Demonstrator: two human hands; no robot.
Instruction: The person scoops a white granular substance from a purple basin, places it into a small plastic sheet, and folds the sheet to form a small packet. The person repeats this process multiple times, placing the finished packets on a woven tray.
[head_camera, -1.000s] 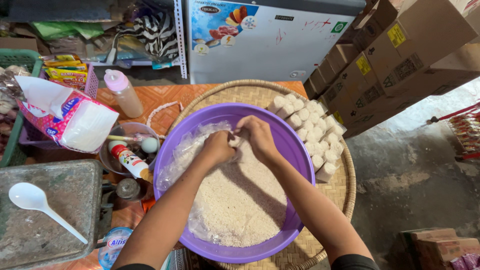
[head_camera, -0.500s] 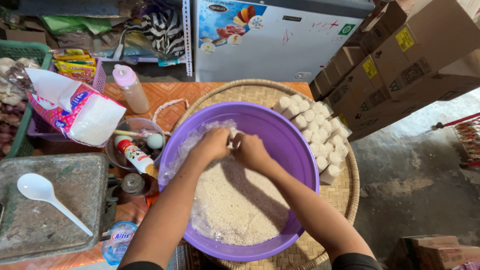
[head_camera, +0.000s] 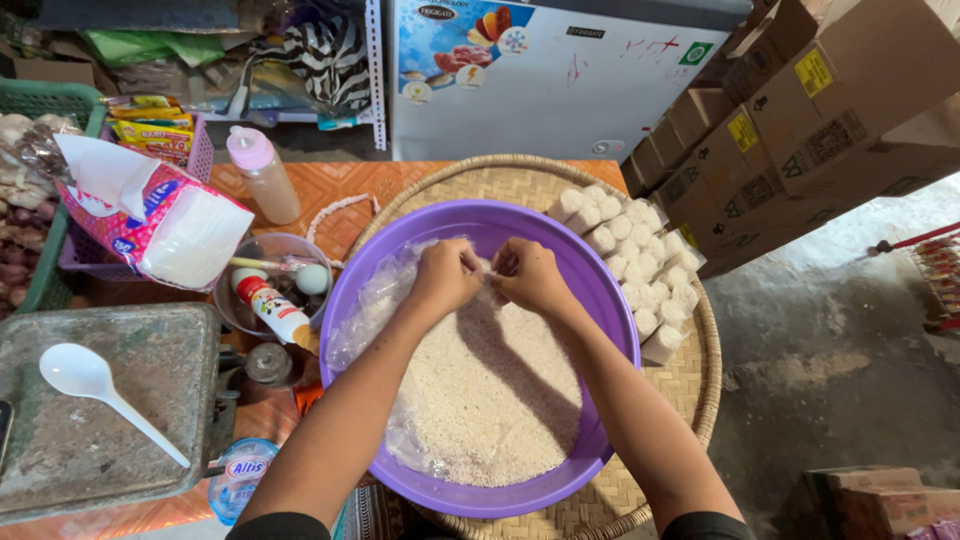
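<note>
A large purple basin holds a heap of white rice on a clear plastic liner. My left hand and my right hand meet over the far part of the rice, fingers pinched together on a small clear plastic bag that is mostly hidden between them. The basin rests on a round woven tray. Several small white packed bags are stacked on the tray's right side, beside my right hand.
A metal scale pan with a white plastic spoon sits at the left. Nearby are a clear bowl of small items, a pink-capped bottle, a tissue pack and a water bottle. Cardboard boxes stand at the right, a chest freezer behind.
Both hands have stayed together over the rice, working at the same small spot. The view has shifted slightly; nothing else has moved.
</note>
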